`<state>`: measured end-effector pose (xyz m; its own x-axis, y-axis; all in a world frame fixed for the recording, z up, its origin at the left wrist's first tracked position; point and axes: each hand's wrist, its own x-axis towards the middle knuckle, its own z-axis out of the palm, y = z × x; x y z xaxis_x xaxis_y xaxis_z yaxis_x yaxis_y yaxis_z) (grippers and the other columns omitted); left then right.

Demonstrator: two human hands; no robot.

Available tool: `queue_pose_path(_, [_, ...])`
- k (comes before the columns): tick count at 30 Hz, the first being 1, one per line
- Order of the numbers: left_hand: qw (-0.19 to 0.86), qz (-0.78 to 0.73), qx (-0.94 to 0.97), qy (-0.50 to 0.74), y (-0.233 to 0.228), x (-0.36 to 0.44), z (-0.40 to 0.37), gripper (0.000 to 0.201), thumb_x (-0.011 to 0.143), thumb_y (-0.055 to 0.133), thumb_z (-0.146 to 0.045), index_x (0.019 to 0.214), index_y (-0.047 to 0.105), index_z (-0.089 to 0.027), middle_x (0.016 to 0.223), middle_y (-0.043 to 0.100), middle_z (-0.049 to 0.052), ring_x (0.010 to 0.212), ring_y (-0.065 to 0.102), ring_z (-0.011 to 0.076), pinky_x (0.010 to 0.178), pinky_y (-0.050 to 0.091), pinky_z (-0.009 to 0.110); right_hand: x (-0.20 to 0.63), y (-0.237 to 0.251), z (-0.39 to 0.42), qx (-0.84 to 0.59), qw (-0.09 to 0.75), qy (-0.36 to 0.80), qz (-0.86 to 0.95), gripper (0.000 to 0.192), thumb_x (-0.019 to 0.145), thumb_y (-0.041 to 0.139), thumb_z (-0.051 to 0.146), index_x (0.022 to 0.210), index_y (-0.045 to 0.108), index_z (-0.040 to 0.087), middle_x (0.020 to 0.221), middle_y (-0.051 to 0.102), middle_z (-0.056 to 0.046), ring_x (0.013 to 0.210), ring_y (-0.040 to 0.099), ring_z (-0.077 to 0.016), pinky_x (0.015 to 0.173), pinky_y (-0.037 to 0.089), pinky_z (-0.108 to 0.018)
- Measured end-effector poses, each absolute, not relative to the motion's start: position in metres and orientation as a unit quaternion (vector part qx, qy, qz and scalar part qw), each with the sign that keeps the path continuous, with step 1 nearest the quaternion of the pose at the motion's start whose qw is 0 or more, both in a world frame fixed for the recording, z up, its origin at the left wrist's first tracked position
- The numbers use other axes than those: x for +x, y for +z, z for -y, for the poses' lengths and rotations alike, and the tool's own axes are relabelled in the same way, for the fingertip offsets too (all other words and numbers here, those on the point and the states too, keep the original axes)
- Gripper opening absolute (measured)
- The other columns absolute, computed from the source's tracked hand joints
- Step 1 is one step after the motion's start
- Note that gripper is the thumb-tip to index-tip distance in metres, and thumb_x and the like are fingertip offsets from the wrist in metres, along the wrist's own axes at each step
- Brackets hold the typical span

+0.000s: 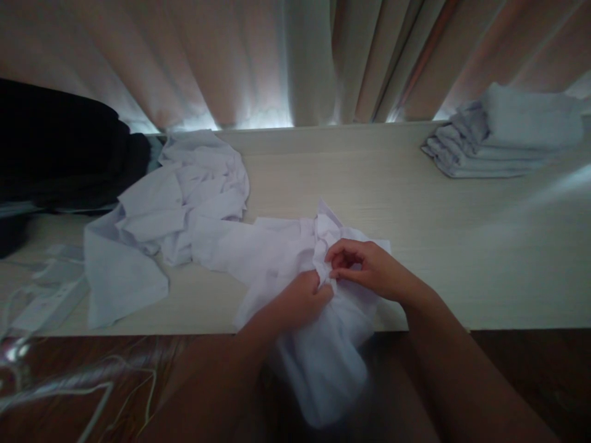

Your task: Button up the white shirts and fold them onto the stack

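Note:
A white collared shirt (277, 246) lies across the pale bench top, its lower part hanging over the front edge. My left hand (307, 298) is closed on the shirt's front, gathering the fabric below the collar. Just to its right, my right hand (357, 264) pinches the shirt's edge between thumb and fingers. The fingertips of both hands almost meet there. Any button between them is too small to make out. The collar points up and away from me.
Crumpled white clothes (203, 191) lie at the left, touching the shirt. Behind them is a dark pile (60, 147). A white power strip (50, 304) with cables sits at the front left. Folded white clothes (508, 135) are stacked at the back right. Curtains (231, 61) hang behind the bench top (462, 246).

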<state>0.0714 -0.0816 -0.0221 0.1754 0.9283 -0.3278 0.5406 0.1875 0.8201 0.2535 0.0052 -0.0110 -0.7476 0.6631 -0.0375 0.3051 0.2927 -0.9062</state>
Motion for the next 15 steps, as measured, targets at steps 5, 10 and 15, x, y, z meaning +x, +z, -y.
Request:
queue_pose_path(5, [0.449,-0.624,0.614,0.177,-0.030,0.072,0.081,0.024,0.089,0.043,-0.037,0.071,0.047,-0.022,0.076,0.059,0.003,0.072,0.052,0.0178,0.070,0.041,0.031,0.253,-0.010,-0.005,-0.296,0.157,0.488,0.806,0.016,0.090,0.067,0.030,0.105,0.070,0.024,0.088,0.070,-0.001,0.079,0.063,-0.0164,0.075,0.048,-0.029])
queue_pose_path(10, [0.428,-0.649,0.609,0.158,-0.035,0.074,0.081,0.027,0.091,0.040,-0.040,0.070,0.043,-0.023,0.076,0.057,0.002,0.071,0.050,0.0183,0.067,0.039,0.032,0.253,-0.010,-0.006,-0.292,0.147,0.470,0.820,0.008,0.090,0.066,0.027,0.091,0.070,0.021,0.089,0.071,-0.002,0.080,0.064,-0.0172,0.076,0.048,-0.028])
queue_pose_path(15, [0.442,-0.625,0.623,0.158,-0.036,0.071,0.082,0.029,0.094,0.037,-0.041,0.073,0.046,-0.022,0.077,0.057,0.002,0.072,0.050,0.0177,0.071,0.042,0.032,0.252,-0.011,-0.006,-0.291,0.139,0.431,0.843,0.005,0.087,0.067,0.024,0.088,0.069,0.020,0.082,0.071,-0.001,0.074,0.062,-0.0157,0.070,0.046,-0.027])
